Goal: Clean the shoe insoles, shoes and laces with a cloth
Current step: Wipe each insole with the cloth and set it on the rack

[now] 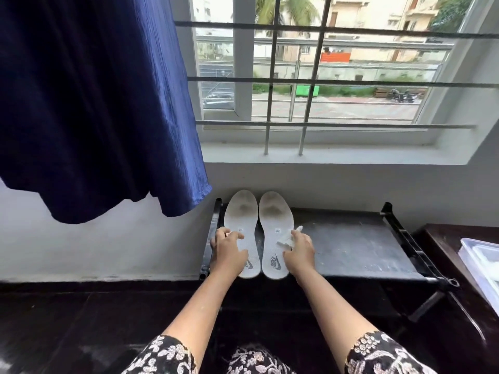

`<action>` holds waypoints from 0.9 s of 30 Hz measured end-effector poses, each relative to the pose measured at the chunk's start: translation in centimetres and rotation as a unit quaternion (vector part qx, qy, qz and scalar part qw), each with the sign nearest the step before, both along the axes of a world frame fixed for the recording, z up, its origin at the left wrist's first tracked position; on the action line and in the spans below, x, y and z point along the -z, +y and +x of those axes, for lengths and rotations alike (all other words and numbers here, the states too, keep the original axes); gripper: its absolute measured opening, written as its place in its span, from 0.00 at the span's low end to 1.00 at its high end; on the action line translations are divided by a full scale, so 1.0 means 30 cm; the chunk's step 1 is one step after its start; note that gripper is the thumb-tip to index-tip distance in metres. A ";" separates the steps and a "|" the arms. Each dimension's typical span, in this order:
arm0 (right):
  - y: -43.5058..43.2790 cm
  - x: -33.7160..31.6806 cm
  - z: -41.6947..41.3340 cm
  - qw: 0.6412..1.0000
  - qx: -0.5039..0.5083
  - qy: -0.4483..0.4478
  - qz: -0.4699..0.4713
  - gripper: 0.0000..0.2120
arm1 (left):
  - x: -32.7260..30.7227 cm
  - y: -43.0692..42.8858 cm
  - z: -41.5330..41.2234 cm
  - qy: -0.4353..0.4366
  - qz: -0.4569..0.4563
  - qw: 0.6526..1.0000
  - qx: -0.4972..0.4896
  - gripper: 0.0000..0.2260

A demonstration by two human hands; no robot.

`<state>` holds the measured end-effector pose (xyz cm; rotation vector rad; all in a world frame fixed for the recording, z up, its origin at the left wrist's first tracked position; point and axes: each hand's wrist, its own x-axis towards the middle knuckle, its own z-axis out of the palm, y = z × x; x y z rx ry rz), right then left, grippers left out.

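Reaching forward, the left hand [229, 249] lies flat, fingers spread, while the right hand [300, 251] pinches a cloth [286, 239].

White smudged insoles [276, 220] and cloth [285, 240], black rack [351, 244], blue fabric [94, 103], black-and-white floral sleeves [378, 354].

At 12 o'clock the left insole [240, 220] and right insole [275, 220] lie side by side on the left end of the rack [351, 238]. The left hand [229, 249] rests on the first, and the right hand [301, 251] holds a cloth [287, 238] on the second. A container [480, 260] sits at 3 o'clock.

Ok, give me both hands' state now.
Left hand: open, resting on the left white shoe insole.
Right hand: holding a crumpled white cloth.
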<state>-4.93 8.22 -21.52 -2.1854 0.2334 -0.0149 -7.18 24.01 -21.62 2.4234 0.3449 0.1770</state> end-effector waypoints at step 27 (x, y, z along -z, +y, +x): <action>-0.804 -0.069 -0.354 0.976 0.184 -0.085 0.076 0.10 | -0.045 -0.827 -0.176 -0.042 0.035 0.959 0.277 0.14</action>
